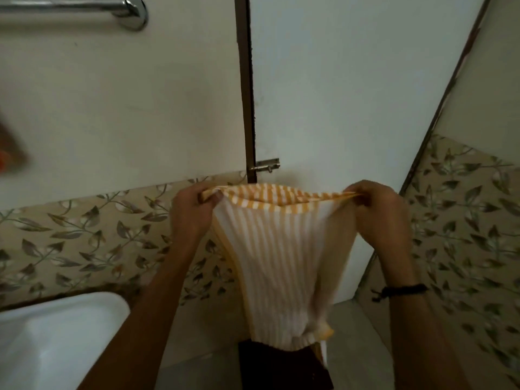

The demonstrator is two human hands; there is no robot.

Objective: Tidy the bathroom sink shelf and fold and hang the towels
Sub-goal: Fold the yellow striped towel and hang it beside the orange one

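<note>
A yellow-and-white striped towel (281,257) hangs in front of me, stretched by its top edge between both hands. My left hand (191,212) grips the towel's upper left corner with curled fingers. My right hand (380,212) pinches the upper right corner. The towel's lower end bunches near a dark brown cloth (281,364) at the bottom of the view. A chrome towel bar (84,7) is fixed on the wall at the top left, bare along its visible part.
A white sink (56,339) juts in at the lower left. A white door (351,94) with a metal latch (266,166) stands straight ahead. Leaf-patterned tiles (84,243) cover the lower walls. A blurred reddish-brown thing (8,156) sits at the left edge.
</note>
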